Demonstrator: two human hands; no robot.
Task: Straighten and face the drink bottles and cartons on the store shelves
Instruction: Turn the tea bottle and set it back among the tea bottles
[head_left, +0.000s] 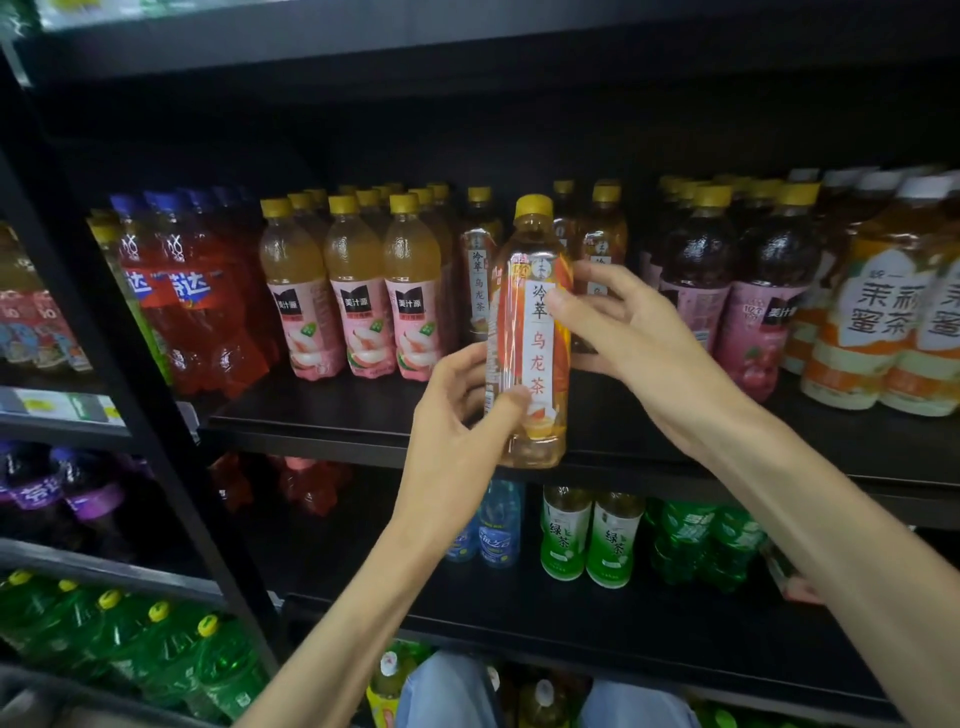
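Oolong tea bottle (530, 332): upright, held between both hands.
Left hand (457, 415): gripped its base.
Right hand (618, 322): pinched its label.

Yellow-capped, orange-labelled tea bottle (530, 332)

Both my arms are stretched up and forward, bare forearms coming in from the bottom of the view and angling toward each other. My left hand (457, 410) is lower, palm turned right, thumb pressed across the front near the bottom of the bottle (530, 332) I'm holding, other fingers curled round behind it. My right hand (618, 322) sits higher and further right, wrist bent a bit, thumb tip on the front at mid height, index finger reaching round the far side. So it's pinched from both sides, upright.
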